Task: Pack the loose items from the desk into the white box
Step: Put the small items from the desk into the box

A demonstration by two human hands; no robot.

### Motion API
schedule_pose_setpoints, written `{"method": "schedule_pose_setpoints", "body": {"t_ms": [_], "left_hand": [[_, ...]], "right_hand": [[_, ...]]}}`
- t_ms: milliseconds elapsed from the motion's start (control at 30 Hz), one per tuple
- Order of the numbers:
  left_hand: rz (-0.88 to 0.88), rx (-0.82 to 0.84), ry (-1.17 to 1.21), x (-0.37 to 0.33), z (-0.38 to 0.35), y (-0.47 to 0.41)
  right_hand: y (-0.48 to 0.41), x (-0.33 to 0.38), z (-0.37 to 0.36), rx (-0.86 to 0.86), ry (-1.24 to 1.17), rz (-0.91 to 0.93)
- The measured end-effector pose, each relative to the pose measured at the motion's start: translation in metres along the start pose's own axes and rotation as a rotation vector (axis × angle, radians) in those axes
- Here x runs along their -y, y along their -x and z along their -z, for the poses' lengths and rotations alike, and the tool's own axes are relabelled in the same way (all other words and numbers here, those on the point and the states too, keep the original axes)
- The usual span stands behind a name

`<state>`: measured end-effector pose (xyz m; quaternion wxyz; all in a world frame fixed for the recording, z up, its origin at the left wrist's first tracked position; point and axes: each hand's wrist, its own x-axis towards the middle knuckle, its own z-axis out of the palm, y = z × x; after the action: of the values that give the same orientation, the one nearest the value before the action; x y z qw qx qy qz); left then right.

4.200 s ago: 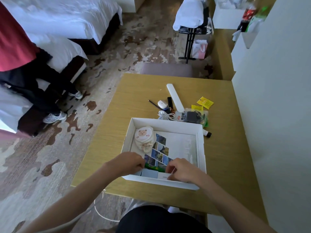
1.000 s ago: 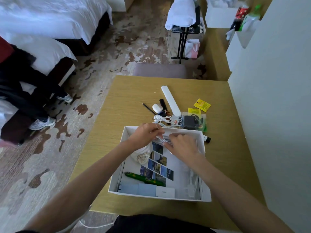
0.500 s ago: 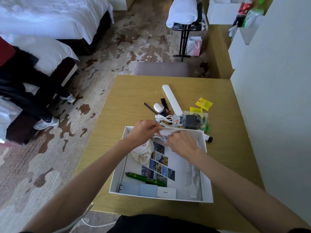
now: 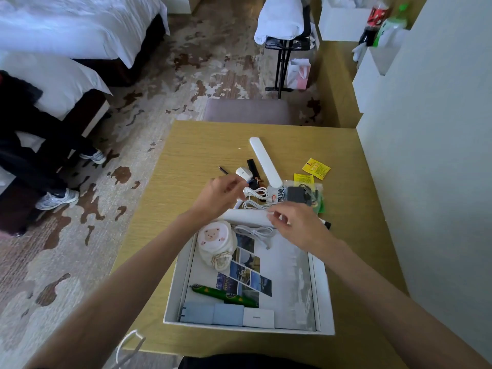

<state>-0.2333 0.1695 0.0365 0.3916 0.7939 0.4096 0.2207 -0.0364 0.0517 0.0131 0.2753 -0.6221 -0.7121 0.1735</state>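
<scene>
The open white box (image 4: 322, 288) sits on the near half of the wooden desk (image 4: 186, 161). It holds a bear-print pouch (image 4: 216, 239), a coiled white cable (image 4: 256, 231), a green pen (image 4: 223, 295), pale blue packs (image 4: 213, 313) and a small white carton (image 4: 258, 318). My left hand (image 4: 221, 195) hovers just past the box's far wall, fingertips close to a second white cable (image 4: 257, 193) lying on the desk. My right hand (image 4: 296, 223) floats over the box's far right corner, fingers spread, holding nothing I can make out.
Beyond the box lie a long white bar (image 4: 266, 161), a small white gadget (image 4: 242, 173), a pencil (image 4: 223, 170), yellow sachets (image 4: 316, 168) and a clear bag with a black charger (image 4: 300, 194). A wall (image 4: 426, 182) borders the right; a chair (image 4: 247, 111) stands behind.
Both hands let go of the coiled cable, which now lies in the box beside the pouch. My left hand moved out over the desk towards the other cable.
</scene>
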Motion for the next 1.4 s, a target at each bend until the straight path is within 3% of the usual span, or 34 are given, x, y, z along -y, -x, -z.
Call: {"method": "schedule_pose_setpoints", "body": {"t_ms": [100,167,333,400,467,600,733,900,1100,1200,1400], "left_hand": [[0.068,0.09,-0.1,0.009,-0.002,-0.026],[0.106,0.244,-0.256,0.02,-0.007,-0.046],[-0.01,0.64,-0.771,0.032,-0.04,-0.088],[-0.1,0.715,-0.918,0.036,-0.055,-0.099],[-0.172,0.768,-1.028,0.04,-0.065,-0.107],[-0.247,0.758,-1.054,0.043,-0.071,-0.114],[-0.183,0.602,-0.777,0.037,-0.048,-0.112],[0.024,0.308,-0.022,0.014,-0.009,-0.079],[0.256,0.187,0.738,-0.029,-0.008,-0.03],[0.246,0.22,0.827,-0.04,-0.013,-0.013],[0.222,0.239,0.908,-0.052,-0.017,0.016]], "right_hand": [[-0.017,-0.007,0.013,-0.069,-0.07,-0.059],[-0.034,-0.014,0.015,-0.059,-0.066,-0.151],[-0.063,-0.045,0.001,0.273,0.123,-0.463],[-0.063,-0.056,-0.005,0.332,0.116,-0.528],[-0.06,-0.062,-0.007,0.286,0.082,-0.547],[-0.052,-0.065,-0.008,0.221,0.021,-0.563],[-0.048,-0.059,-0.002,0.112,-0.022,-0.476],[-0.047,-0.03,0.018,-0.137,-0.356,-0.413],[-0.043,0.012,0.039,-0.173,-0.456,-0.276],[-0.038,0.025,0.045,-0.211,-0.317,-0.096],[-0.021,0.037,0.055,-0.194,-0.405,-0.125]]}}
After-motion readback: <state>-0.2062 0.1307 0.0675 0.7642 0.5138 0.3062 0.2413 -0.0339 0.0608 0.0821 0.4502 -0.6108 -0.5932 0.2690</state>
